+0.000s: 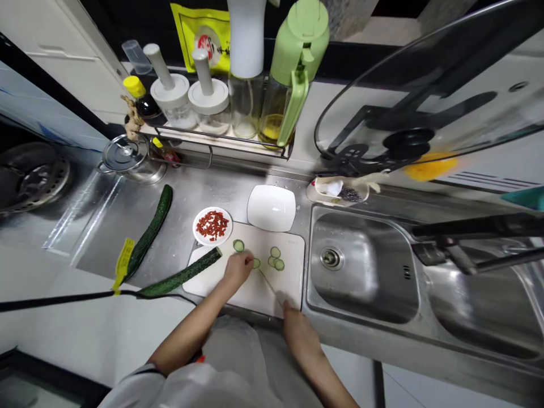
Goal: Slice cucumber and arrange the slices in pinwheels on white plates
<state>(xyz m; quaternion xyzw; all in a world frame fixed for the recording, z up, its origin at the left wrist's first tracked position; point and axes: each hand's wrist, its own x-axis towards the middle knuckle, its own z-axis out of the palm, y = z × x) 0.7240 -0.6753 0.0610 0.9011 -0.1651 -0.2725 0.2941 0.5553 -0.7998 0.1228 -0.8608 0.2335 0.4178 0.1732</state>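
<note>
My left hand [238, 270] is closed over the white cutting board [293, 283], its fingertips pinching a small cucumber piece [256, 263]. Most of that piece is hidden by the fingers. My right hand [299, 328] grips a knife [271, 286] by its handle, and the thin blade points toward the cucumber piece. Several cucumber slices [279, 264] lie grouped to the right of the blade. One more slice [238, 245] rests above my left hand. A cut length of cucumber [181, 277] lies slantwise, partly on the board's left side.
Behind the board stand a white plate of red bits [212, 225] and a white square dish [272, 208]. A whole cucumber [149, 235] with a yellow tag lies left. Right is a steel sink [365, 266] with a faucet [476, 238]. A seasoning rack [221, 139] hangs at the back.
</note>
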